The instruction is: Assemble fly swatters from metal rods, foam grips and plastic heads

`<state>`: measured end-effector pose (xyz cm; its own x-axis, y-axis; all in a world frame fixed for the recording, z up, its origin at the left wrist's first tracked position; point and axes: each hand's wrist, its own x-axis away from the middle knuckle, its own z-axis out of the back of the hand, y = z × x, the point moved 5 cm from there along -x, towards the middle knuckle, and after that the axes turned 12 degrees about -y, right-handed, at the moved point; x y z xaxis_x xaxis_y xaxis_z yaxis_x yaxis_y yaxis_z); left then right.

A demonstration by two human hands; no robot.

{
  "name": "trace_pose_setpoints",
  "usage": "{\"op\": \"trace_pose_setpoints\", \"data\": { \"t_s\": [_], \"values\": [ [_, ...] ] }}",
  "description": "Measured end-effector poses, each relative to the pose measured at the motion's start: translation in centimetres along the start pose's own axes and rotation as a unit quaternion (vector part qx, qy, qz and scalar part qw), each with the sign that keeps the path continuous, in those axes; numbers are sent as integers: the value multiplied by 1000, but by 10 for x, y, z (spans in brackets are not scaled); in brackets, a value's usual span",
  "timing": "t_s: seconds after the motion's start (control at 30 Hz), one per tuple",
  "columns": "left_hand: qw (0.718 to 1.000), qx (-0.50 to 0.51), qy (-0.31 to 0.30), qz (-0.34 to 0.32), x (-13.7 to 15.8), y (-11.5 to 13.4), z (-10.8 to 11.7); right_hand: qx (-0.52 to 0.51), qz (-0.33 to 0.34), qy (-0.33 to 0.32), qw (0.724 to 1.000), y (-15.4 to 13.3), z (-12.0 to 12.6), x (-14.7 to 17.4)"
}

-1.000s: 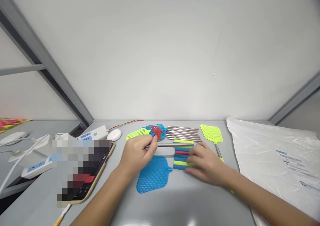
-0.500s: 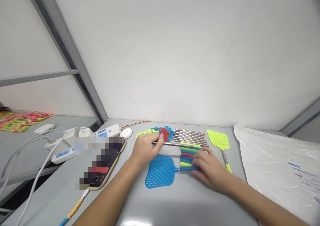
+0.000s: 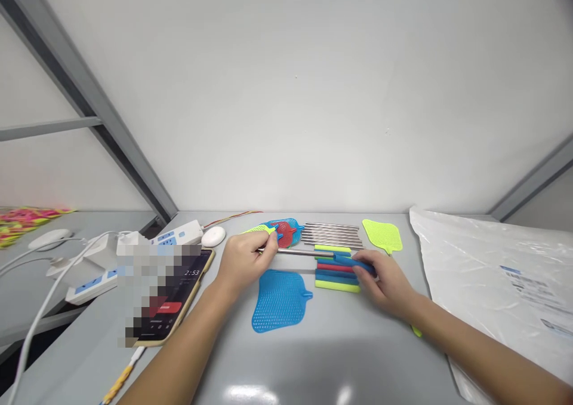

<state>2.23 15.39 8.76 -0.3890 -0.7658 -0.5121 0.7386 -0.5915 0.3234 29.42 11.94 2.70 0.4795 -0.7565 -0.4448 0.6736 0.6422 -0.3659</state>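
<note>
My left hand [image 3: 249,257] is closed on a thin metal rod [image 3: 302,252] that points to the right. In my right hand [image 3: 384,278] is a blue handle sleeve [image 3: 349,261], its near end at the rod's right tip; whether the tip is inside it I cannot tell. Several coloured sleeves [image 3: 335,275] in blue, red, yellow and green lie in a row beneath. A blue fly swatter head [image 3: 281,301] rests flat below my left hand. Behind, red [image 3: 283,234], blue and yellow-green swatter heads overlap. Several metal rods [image 3: 333,235] lie side by side to their right.
A yellow-green swatter [image 3: 382,235] lies behind my right hand, its handle partly hidden by the arm. A white plastic bag [image 3: 483,273] covers the right side. On the left are a phone [image 3: 179,297], a power strip [image 3: 179,238], cables and a white disc [image 3: 213,236].
My right hand has lifted the blue sleeve from the front of the row to the rod's right end. My left hand keeps hold of the rod. The view has shifted slightly.
</note>
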Motion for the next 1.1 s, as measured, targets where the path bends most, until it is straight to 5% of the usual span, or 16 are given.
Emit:
{"op": "trace_pose_setpoints", "data": {
  "t_s": [0.63,0.9,1.1],
  "values": [
    [999,3,-13,-39,1,13,-7,1,12,-15,1000,0,0,-1],
    [990,-3,-126,-68,10,42,-37,6,80,-27,996,-9,-5,0],
    [982,9,-165,-95,11,46,-36,15,70,-12,997,-6,0,-1]
  ]
}}
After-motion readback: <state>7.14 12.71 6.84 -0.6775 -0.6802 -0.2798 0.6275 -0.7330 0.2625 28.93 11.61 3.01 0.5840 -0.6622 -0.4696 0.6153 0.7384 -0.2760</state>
